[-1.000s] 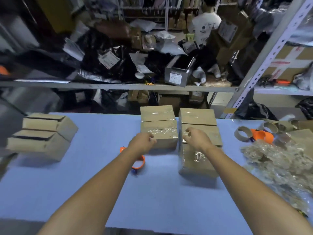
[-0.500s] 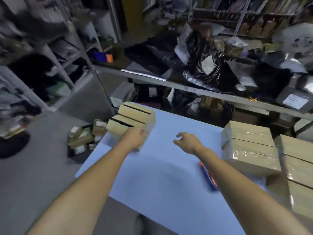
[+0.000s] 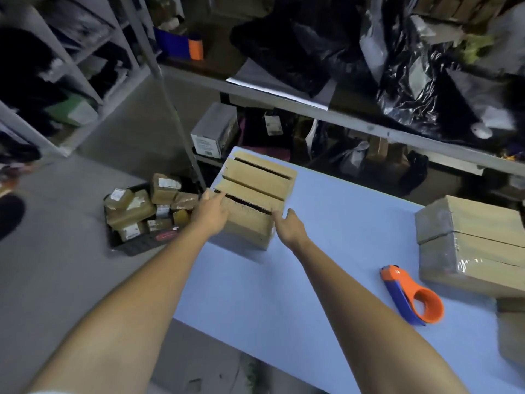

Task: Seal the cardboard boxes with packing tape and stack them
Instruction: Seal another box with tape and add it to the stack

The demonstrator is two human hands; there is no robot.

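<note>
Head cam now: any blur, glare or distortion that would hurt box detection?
Head view: wide-angle bend bows the shelf post; light dim, flat; soft shadow under the open box; its flap edge between left hand and right hand is motion-smeared; tape dispenser fairly crisp; glare on film of the taped boxes and black bags.

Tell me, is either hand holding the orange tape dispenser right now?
No, the tape dispenser lies on the table, while the left hand and right hand are at the open box.

No text is legible. White labels on the parcels [image 3: 147, 206] in the floor crate [image 3: 136, 247] and on the grey carton [image 3: 211, 135] blur; the tape dispenser [image 3: 409, 297] bears an unreadable mark.
</note>
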